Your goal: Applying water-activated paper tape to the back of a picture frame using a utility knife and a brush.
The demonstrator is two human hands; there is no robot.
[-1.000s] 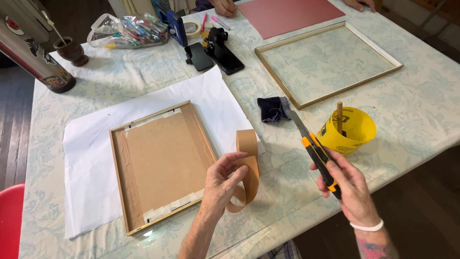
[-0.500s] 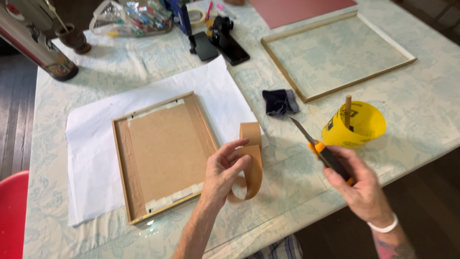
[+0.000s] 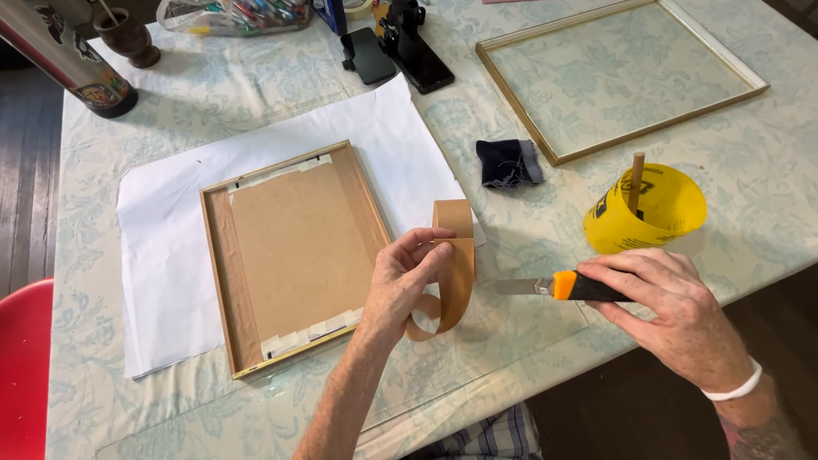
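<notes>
Here the left hand (image 3: 407, 281) pinches a looped strip of brown paper tape (image 3: 450, 268), held upright near the table's front edge, just right of the backed picture frame (image 3: 290, 255) lying face down on white paper (image 3: 162, 247). The right hand (image 3: 673, 315) is closed round a utility knife (image 3: 562, 286), orange and black, blade out and pointing left at the strip, a short gap between tip and tape. Risks, as judged: the blade's line runs on toward the left fingers (image 3: 417, 247) behind the loop, so a slip could nick them; the unsupported strip may buckle and tear ragged; the sticky loop may fold onto itself. The yellow cup (image 3: 652, 217) with its stick stands close behind the right hand; an elbow swing could tip it.
</notes>
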